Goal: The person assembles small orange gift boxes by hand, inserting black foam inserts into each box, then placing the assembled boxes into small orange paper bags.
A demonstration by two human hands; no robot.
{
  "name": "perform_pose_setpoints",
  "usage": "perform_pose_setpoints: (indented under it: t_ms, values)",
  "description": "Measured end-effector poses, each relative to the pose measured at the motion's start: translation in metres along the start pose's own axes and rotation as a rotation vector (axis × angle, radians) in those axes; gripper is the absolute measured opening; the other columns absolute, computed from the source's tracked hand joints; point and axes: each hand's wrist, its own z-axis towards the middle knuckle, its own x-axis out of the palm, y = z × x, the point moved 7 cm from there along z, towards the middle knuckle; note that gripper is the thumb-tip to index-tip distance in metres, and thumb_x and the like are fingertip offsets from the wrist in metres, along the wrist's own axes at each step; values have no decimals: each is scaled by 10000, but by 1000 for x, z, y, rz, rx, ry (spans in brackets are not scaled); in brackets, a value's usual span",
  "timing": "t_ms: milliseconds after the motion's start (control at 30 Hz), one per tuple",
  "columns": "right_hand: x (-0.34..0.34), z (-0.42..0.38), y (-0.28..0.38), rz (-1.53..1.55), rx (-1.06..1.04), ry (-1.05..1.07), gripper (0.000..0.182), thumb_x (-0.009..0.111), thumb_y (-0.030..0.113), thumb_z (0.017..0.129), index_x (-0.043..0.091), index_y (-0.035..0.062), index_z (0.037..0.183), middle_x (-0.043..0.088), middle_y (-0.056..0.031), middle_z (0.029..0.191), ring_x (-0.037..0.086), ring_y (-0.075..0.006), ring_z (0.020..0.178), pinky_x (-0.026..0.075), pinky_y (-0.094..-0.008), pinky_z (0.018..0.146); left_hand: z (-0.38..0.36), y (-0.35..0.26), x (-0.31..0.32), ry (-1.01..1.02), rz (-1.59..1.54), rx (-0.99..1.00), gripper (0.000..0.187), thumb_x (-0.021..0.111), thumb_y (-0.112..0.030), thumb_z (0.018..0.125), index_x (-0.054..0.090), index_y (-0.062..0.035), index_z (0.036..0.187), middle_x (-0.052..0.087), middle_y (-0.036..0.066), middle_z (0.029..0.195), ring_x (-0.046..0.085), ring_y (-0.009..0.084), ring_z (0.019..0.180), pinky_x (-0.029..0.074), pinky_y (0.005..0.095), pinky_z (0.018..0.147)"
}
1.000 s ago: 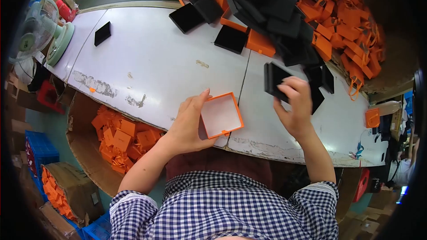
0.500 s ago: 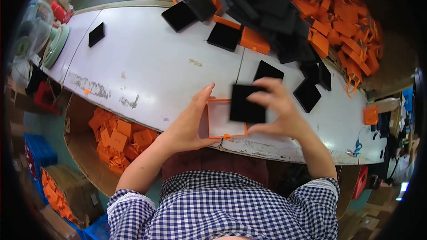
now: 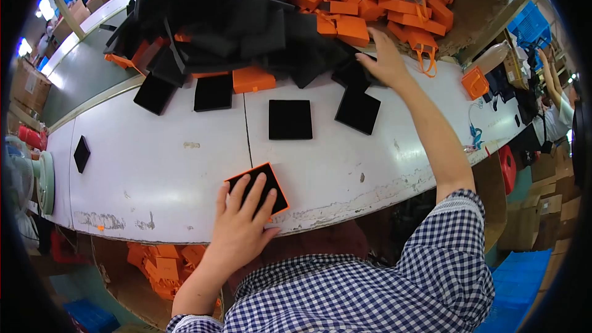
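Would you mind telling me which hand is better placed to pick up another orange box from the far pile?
Right. The right hand is stretched out at the orange boxes, while the left hand presses flat on the black-filled orange tray.

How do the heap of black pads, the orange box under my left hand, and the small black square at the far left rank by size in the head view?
1. Heap of black pads, largest by far.
2. Orange box under the left hand.
3. Small black square, though it lies farther off, so the gap with the box is unsure.

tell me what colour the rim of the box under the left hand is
Orange, around a black pad; the box shows best in the head view.
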Motion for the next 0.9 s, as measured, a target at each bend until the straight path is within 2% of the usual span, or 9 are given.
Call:
perform_pose_setpoints:
  t_ms: [100, 200, 267, 333, 500, 667, 767, 833, 900]
  values:
    - [44, 46, -67, -78, -94, 102, 700, 746, 355, 874, 509, 26, 1445, 497, -228, 1501, 473, -402, 1391, 394, -476, 1168, -1, 1, 19, -62, 68, 55, 645, 836, -344, 780, 647, -107, 1349, 444, 259, 1535, 423, 430, 1418, 283, 629, 1168]
    - [76, 83, -58, -170, -220, 263, 686, 756, 311, 856, 518, 48, 1443, 513, -233, 1488, 470, -412, 1396, 397, -477, 1171, -4, -6, 4, -76, 49, -3, 631, 843, -343, 767, 661, -116, 1327, 471, 292, 1478, 423, 448, 1412, 295, 639, 1159]
    - [111, 104, -63, 63, -245, 406, 700, 798, 254, 803, 537, 63, 1424, 540, -233, 1460, 494, -428, 1367, 413, -485, 1157, -4, -10, -1, -64, -23, -42, 535, 848, -352, 759, 676, -94, 1195, 523, 287, 1391, 454, 485, 1375, 319, 637, 1144]
    - [113, 104, -83, -60, -90, 355, 759, 830, 211, 723, 525, 41, 1397, 594, -258, 1357, 553, -449, 1279, 442, -485, 1128, -3, -8, -2, -109, -102, -49, 482, 844, -354, 762, 662, -72, 1110, 550, 290, 1353, 484, 493, 1345, 329, 615, 1145]
    - [76, 86, -81, -206, 39, 365, 693, 754, 215, 819, 476, -11, 1412, 585, -286, 1327, 580, -462, 1226, 478, -495, 1064, -10, 7, 14, -162, -61, -38, 387, 779, -256, 831, 661, -55, 1140, 576, 225, 1369, 502, 445, 1354, 311, 592, 1159]
    - [-34, 57, -38, -55, -146, -246, 522, 625, 276, 1015, 501, -36, 1415, 600, -277, 1336, 606, -397, 1224, 492, -428, 1031, -31, 22, 5, -232, 81, -155, 442, 714, -176, 877, 674, -174, 1318, 550, 190, 1460, 435, 390, 1448, 208, 605, 1181]
    - [-61, 11, 12, 696, 132, 77, 470, 576, 321, 1076, 571, -34, 1384, 632, -104, 1346, 578, -177, 1243, 448, -312, 1049, -34, 29, 3, -159, 21, -156, 380, 709, -170, 888, 717, -194, 1267, 542, 172, 1484, 416, 386, 1460, 194, 620, 1182]
    - [-40, -47, 38, 1137, 379, 415, 450, 584, 311, 1074, 580, -5, 1394, 643, -27, 1298, 571, -108, 1213, 419, -275, 1072, -37, 30, -1, -134, -6, -173, 348, 727, -183, 884, 741, -196, 1232, 545, 159, 1484, 406, 389, 1462, 195, 607, 1194]
    - [-34, -90, 99, 1177, 303, 726, 390, 573, 274, 1075, 623, 3, 1352, 666, -14, 1221, 575, -100, 1163, 432, -282, 1055, -44, 34, -4, -165, -25, -139, 361, 758, -209, 864, 746, -222, 1225, 567, 125, 1461, 393, 402, 1466, 189, 614, 1204]
